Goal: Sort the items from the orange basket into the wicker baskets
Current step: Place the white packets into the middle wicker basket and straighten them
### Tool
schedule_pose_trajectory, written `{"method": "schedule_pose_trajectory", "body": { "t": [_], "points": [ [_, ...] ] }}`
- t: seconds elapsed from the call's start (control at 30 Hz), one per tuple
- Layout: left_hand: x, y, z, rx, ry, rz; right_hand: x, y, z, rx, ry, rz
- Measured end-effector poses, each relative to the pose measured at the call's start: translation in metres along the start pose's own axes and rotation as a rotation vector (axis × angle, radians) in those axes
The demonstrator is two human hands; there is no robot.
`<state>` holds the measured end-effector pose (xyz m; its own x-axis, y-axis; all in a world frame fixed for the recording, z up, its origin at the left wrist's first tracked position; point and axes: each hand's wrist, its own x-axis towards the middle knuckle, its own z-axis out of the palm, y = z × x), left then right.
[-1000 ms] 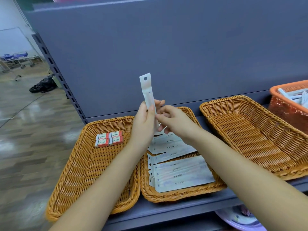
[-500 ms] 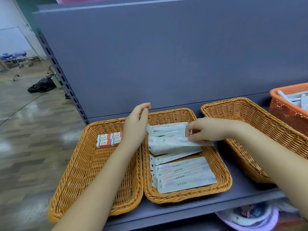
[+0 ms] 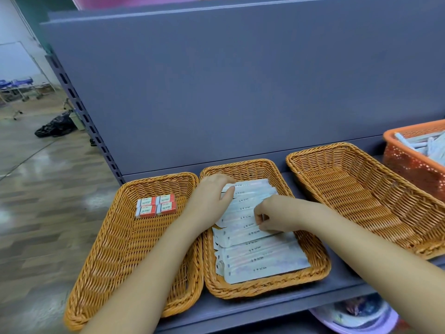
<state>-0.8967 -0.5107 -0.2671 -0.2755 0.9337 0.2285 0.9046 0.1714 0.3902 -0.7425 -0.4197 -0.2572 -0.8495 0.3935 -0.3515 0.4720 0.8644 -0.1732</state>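
Both hands are tidying white packets (image 3: 243, 233) in the middle wicker basket (image 3: 310, 239). The left hand (image 3: 212, 201) is pressing their ends with relaxed fingers while the right hand (image 3: 274, 216) is pinching one. Best squaring edges gently, keeping rows flat.

Rough woven wicker baskets (image 3: 366, 196), perforated orange plastic basket (image 3: 409, 165) (glossy floor (image 3: 48, 201)).
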Motion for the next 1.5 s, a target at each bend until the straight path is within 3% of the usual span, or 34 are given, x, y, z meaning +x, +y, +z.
{"method": "schedule_pose_trajectory", "body": {
  "t": [0.3, 0.4, 0.53, 0.7, 1.1, 1.5],
  "points": [
    [-0.003, 0.004, 0.006, 0.164, -0.083, 0.03, 0.002, 0.0, 0.008, 0.012, 0.095, -0.051],
    [-0.001, 0.006, 0.007, 0.329, -0.094, 0.026, 0.004, 0.003, -0.009, 0.004, 0.228, -0.061],
    [0.009, 0.012, 0.001, 0.605, -0.092, 0.04, 0.02, 0.003, -0.017, -0.133, 0.493, -0.049],
    [0.02, 0.02, 0.0, 0.702, -0.157, 0.055, 0.033, 0.004, 0.003, -0.33, 0.487, 0.031],
    [0.063, 0.073, 0.018, 0.552, -0.118, 0.129, -0.015, 0.054, -0.028, -0.194, 0.559, 0.346],
    [0.113, 0.22, 0.072, 0.451, -0.049, 0.18, -0.114, 0.183, -0.051, -0.199, 0.567, 0.474]
  ]
}}
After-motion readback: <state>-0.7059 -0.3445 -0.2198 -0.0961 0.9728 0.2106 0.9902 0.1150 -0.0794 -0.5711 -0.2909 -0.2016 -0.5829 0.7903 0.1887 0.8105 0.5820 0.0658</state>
